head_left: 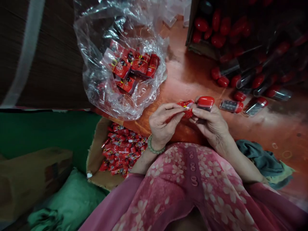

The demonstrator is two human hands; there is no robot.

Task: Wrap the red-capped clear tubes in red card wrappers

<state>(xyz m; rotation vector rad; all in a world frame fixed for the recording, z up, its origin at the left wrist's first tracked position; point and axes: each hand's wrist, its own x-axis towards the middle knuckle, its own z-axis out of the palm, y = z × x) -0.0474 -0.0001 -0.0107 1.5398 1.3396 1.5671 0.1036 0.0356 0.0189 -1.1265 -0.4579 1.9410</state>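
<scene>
My left hand [166, 123], with a green bead bracelet [155, 147] at the wrist, pinches the edge of a red printed wrapper [187, 107] between thumb and fingers. My right hand [211, 123] is closed around a small clear container with a red cap [205, 101], its cap upward and its body dark inside. The wrapper lies between both hands, and my right fingertips touch its right side. Just right of my right hand, similar red-capped containers [232, 106] lie on the reddish table [179, 67].
An open plastic bag [149, 93] with bundled red wrappers [125, 65] sits at upper left. Below it stands a cardboard box [97, 150] of red wrapped pieces [125, 146]. Many red-capped containers spread at upper right near another carton [202, 49]. A dark cloth [258, 157] lies at right.
</scene>
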